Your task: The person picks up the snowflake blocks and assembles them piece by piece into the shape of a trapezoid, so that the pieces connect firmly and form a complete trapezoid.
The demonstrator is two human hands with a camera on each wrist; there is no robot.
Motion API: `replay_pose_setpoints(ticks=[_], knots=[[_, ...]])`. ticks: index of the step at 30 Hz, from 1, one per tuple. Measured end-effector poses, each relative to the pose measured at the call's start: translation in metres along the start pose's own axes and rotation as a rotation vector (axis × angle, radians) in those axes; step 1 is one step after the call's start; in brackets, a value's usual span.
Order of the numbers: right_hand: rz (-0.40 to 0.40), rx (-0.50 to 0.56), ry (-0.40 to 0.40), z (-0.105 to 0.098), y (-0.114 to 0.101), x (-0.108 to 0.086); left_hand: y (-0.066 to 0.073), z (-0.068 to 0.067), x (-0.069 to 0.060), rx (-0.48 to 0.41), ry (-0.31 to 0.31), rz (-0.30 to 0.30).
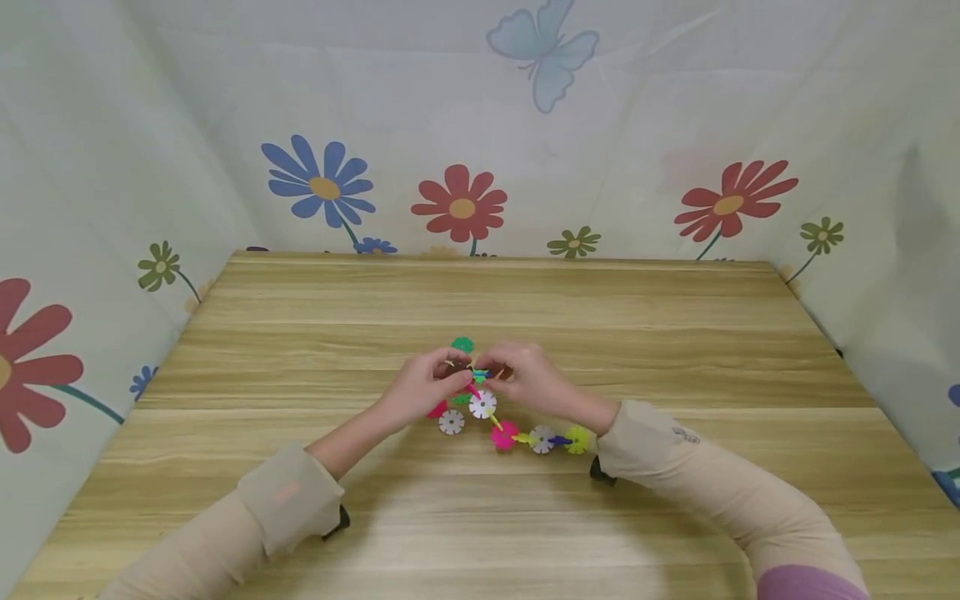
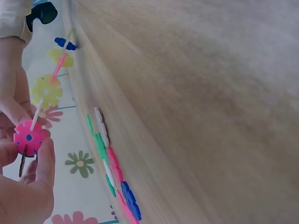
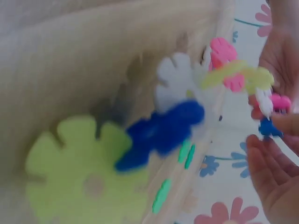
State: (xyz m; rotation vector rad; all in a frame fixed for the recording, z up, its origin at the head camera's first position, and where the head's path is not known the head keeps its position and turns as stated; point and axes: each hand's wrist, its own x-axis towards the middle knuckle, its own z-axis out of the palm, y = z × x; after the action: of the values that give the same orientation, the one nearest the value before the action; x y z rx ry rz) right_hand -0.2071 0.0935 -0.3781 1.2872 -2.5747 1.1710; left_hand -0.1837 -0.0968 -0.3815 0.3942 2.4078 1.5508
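Above the worktop point(image 1: 300, 317), the left hand point(image 1: 423, 390) pinches a pink notched disc point(image 2: 22, 132) and the right hand point(image 1: 532, 379) a blue disc point(image 3: 269, 128) just beside it, ending a linked disc chain point(image 1: 505, 435) that trails toward the right sleeve point(image 1: 645, 446). A white disc point(image 1: 451, 417) lies near the left hand.

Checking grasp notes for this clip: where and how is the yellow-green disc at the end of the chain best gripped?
Probably a pinch on the near rim of the yellow-green disc, from the person's side: it is flat and notched, and in the head view the blue disc joins its left while the right sleeve crowds its right.
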Motion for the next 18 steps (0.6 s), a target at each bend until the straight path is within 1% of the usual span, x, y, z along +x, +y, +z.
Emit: replay_pose_setpoints(ticks=[2,4,6,10,14,18], knots=[[0.051,0.026,-0.059,-0.004,0.003,0.0,-0.002,-0.001,0.0,-0.003,-0.003,0.0],[0.133,0.06,-0.107,-0.01,0.009,0.001,-0.004,-0.003,0.0,-0.003,-0.003,-0.001],[0.23,0.083,-0.135,-0.016,0.017,0.002,-0.005,-0.005,-0.001,-0.003,-0.002,-0.012],[0.37,0.091,-0.164,-0.026,0.036,0.004,-0.007,-0.007,-0.002,-0.008,0.002,-0.039],[0.428,0.041,-0.199,-0.031,0.053,0.005,-0.008,-0.009,-0.003,0.01,-0.001,-0.048],[0.413,-0.034,-0.243,-0.032,0.062,0.006,-0.008,-0.009,-0.004,0.03,-0.005,-0.034]])
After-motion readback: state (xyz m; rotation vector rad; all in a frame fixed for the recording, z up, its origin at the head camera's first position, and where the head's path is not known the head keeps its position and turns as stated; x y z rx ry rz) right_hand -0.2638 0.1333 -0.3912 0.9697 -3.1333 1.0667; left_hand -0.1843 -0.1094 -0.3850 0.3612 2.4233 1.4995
